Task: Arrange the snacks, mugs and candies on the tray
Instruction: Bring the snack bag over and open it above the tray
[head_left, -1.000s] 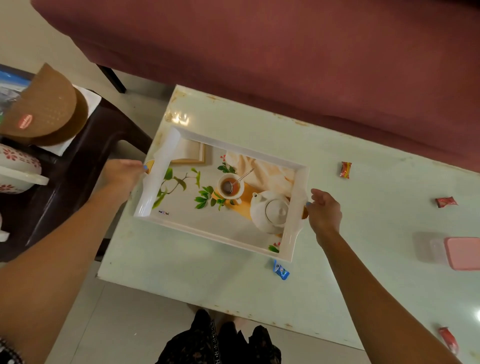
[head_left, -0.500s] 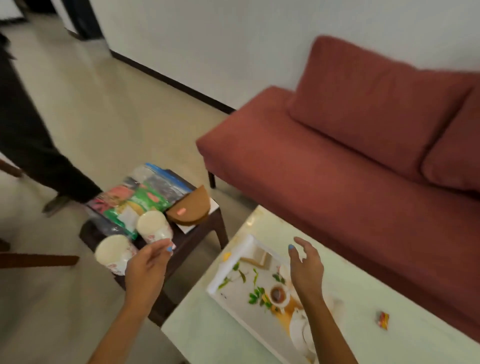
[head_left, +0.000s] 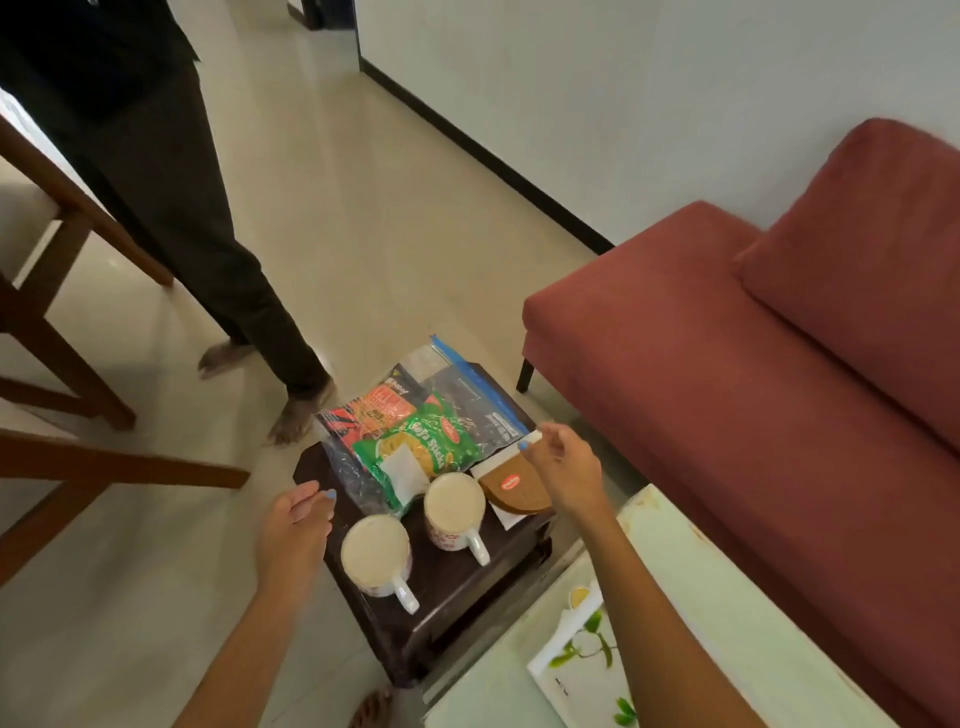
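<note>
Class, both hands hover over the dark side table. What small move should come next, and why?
Probably lower the left hand to grip the nearer white mug. Both hands are empty, that mug stands closest, and the leaf-printed white tray holds no items in view.

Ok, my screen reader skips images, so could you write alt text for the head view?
Both hands, left hand and right hand, reach empty over a dark stool holding two mugs, a clear bag of snack packets and a brown half-round packet. The tray lies on the pale table at lower right.
</note>
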